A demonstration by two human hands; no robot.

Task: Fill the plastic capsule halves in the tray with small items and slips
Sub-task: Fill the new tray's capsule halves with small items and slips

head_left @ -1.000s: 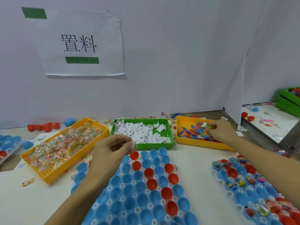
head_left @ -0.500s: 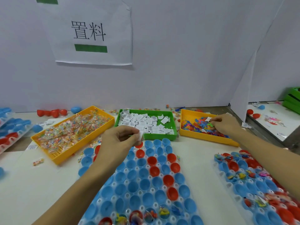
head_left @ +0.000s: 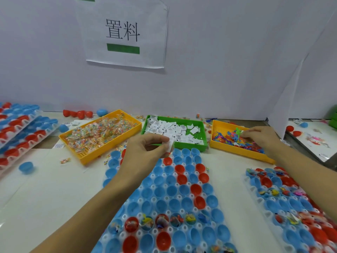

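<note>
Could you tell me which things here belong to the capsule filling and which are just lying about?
Part of the job:
- middle tray of capsule halves
- green bin of slips
- right yellow bin of small toys
- left yellow bin of packets
- left hand pinching a slip
- right hand in the toys

Lying about:
- loose blue half
- red halves by the wall
- wall sign

You have a white paper sign [head_left: 125,31] taped to the grey partition wall [head_left: 228,52] ahead, printed with two black characters above a green bar [head_left: 123,48]. At your far right, a green crate [head_left: 333,115] sits at the frame's edge beyond the partition's end.
</note>
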